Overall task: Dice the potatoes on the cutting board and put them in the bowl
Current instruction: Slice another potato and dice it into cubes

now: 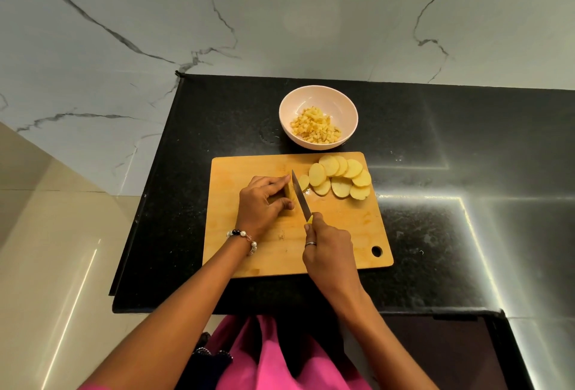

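A wooden cutting board [342, 234] lies on the black counter. My left hand [264, 203] grips a piece of potato [288, 193] near the board's middle, fingers curled over it so most of it is hidden. My right hand [326, 249] holds a knife [300, 196] by its yellow handle; the blade rests right against the potato's cut face. Several round potato slices [340, 179] lie overlapped at the board's far right. Beyond the board stands a pale bowl [311, 97] holding a heap of diced potato [315, 128].
The black counter [451, 156] stretches to the right and ends at an edge on the left, where the tiled floor [62, 234] shows. A marble wall [280, 16] stands behind. The board has a hanging hole [376, 251] at its near right corner.
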A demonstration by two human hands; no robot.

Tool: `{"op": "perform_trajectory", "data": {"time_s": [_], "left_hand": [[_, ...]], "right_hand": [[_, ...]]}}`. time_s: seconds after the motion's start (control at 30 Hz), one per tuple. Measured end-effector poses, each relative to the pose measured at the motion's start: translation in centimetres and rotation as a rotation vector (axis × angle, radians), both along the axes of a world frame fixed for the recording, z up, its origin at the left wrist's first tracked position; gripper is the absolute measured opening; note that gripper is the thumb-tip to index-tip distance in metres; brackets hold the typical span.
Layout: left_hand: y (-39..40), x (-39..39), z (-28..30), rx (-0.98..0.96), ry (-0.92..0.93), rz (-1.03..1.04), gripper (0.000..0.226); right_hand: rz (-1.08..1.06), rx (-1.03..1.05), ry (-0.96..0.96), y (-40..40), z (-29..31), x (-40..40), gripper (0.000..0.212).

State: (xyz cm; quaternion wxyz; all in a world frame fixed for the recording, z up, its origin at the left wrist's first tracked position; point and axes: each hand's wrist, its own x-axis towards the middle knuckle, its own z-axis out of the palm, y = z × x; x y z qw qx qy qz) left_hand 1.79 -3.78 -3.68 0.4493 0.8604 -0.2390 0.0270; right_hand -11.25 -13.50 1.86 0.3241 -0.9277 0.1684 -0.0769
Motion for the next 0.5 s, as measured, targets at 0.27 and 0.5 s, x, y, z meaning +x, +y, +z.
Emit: {"op": "perform_trajectory", "data": {"time_s": [0.27, 0.5], "left_hand": [[0.0, 0.1, -0.1, -0.026, -0.009, 0.0, 0.053], [0.1, 0.2, 0.1, -0.033, -0.02, -0.014, 0.049]], "right_hand": [[0.017, 0.01, 0.03, 0.3, 0.1, 0.2, 0.035], [0.068, -0.054, 0.09, 0.2, 0.0, 1.7, 0.023]]}}
